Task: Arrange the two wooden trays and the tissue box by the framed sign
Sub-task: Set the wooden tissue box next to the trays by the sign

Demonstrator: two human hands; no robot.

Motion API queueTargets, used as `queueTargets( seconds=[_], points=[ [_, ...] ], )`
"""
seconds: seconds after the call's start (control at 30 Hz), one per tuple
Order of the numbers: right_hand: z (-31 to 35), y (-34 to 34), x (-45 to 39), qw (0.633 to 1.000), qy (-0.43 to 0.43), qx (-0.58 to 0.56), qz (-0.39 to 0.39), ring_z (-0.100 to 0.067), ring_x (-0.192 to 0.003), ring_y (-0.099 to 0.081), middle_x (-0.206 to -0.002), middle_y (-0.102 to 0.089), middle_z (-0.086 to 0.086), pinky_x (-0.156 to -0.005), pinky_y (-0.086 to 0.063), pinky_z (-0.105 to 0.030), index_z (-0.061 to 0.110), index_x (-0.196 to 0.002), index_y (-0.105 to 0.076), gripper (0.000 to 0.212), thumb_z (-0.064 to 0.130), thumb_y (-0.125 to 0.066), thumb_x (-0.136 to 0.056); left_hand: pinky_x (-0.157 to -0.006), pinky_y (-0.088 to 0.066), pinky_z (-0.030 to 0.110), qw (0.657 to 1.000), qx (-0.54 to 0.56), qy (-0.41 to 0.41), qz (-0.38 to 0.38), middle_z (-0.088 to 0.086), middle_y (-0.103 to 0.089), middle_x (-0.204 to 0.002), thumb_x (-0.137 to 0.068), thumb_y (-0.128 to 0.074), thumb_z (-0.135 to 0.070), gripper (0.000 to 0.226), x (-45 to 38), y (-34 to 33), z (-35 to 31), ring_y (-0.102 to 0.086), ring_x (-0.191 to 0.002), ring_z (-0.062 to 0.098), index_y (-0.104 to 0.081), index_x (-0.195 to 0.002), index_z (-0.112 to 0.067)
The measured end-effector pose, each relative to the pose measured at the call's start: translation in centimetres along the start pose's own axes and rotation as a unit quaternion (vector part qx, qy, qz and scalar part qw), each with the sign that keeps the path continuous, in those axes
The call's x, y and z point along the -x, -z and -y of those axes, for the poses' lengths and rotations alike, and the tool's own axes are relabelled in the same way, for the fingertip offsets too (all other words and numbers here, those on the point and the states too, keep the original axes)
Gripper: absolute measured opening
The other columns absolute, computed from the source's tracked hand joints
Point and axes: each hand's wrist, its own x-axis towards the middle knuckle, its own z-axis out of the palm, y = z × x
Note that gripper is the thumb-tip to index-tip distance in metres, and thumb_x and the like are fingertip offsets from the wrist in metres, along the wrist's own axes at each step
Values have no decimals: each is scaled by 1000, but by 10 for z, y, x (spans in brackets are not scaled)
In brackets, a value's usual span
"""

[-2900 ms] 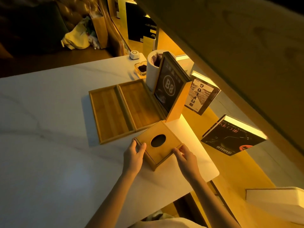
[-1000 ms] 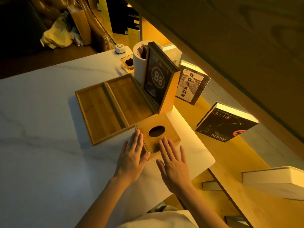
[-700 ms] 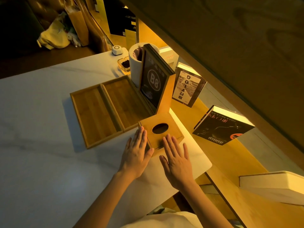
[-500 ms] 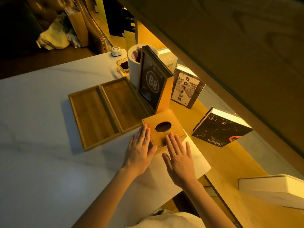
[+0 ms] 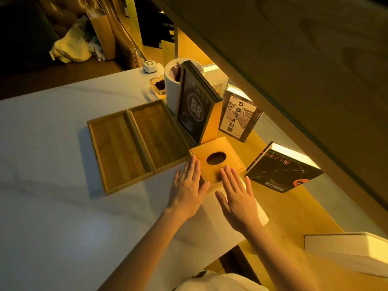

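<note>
**Now the tissue box sits against the sign**

Both hands lie flat and open, grasping nothing. The left hand point(image 5: 187, 189) rests on the table with its fingertips along the near left side of the tissue box point(image 5: 217, 159). The right hand point(image 5: 237, 196) is spread the same way, its fingers reaching over the near edge of the box lid.

A few seconds ago the two hands held the box by its sides, well out from the sign and turned at an angle. Since then they have gone flat and pushed it forward, and half a second ago it was already almost in its present place. The box now stands just under the lower corner of the framed sign point(image 5: 194, 110), touching it or nearly so; I cannot tell which. Its left corner meets the near corner of the right tray point(image 5: 155, 135).

The left tray point(image 5: 117, 150) lies side by side with the right one, and both look to be in the same place as before, beside the sign on the white table point(image 5: 52, 206).

I judge that the arranging is nearly finished. Perhaps only a small squaring of the box remains.
</note>
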Motion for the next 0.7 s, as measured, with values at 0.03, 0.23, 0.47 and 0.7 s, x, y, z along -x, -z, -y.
queueTargets(
  seconds=[0.03,0.23,0.47,0.7],
  points=[
    [-1,2,-1,1000,2,0,0,-14,-139,20,-147,19,13,-114,13,-41,37,-137,15,59,58,-5,-86,-108,3,32,1000,-2,1,1,4,12,-154,-88,-18,-54,69,-1,0,-1,7,-141,20,16,-138,-20],
    [-8,4,-6,1000,7,-2,-1,-16,-140,18,-149,15,11,-117,4,-45,36,-139,12,60,59,-7,-87,-113,-3,37,1000,0,6,10,5,11,-154,-87,-16,-54,70,-6,1,-5,6,-141,22,13,-140,-19],
    [-10,6,-9,1000,12,3,6,-16,-138,20,-148,15,11,-117,5,-44,36,-138,13,62,62,-1,-84,-113,-3,37,1000,-1,13,10,5,9,-154,-80,-9,-56,73,-8,1,-9,5,-142,22,11,-140,-19],
    [-6,14,-10,1000,21,11,-6,-19,-139,11,-150,4,8,-116,2,-44,29,-140,3,69,64,7,-81,-114,-7,39,999,10,17,27,4,9,-154,-86,-14,-55,70,-8,4,-10,2,-142,23,10,-140,-19]
  ],
)
